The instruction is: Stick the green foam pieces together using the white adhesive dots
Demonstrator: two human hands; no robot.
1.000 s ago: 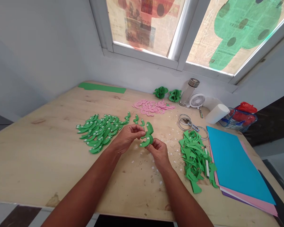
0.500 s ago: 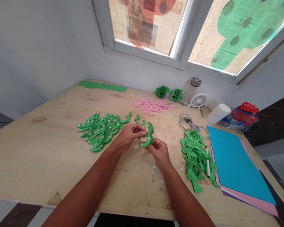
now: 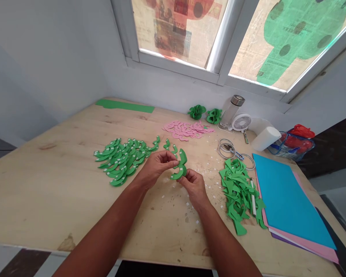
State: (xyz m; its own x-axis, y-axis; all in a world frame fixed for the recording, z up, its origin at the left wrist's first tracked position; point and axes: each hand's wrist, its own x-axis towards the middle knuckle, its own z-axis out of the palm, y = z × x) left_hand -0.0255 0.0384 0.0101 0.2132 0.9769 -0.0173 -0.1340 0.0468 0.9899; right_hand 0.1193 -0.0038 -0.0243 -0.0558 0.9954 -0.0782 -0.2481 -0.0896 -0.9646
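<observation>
Between my hands is a curved green paper piece (image 3: 182, 155) in stacked layers, with small white squares on it. My left hand (image 3: 160, 165) pinches its middle from the left. Fingers of my right hand (image 3: 194, 185) close on its lower right edge. Just behind the held piece lie a few small wavy green pieces (image 3: 167, 144). To the left is a spread pile of curved green pieces (image 3: 123, 158), many with white squares.
Pink cutouts (image 3: 187, 130) and two green paper balls (image 3: 197, 111) lie toward the wall. At right are green scraps (image 3: 238, 190), a white pen (image 3: 253, 198), tape rings (image 3: 226, 149), a bottle (image 3: 232, 111), a small fan (image 3: 241, 122) and blue sheets (image 3: 288, 200).
</observation>
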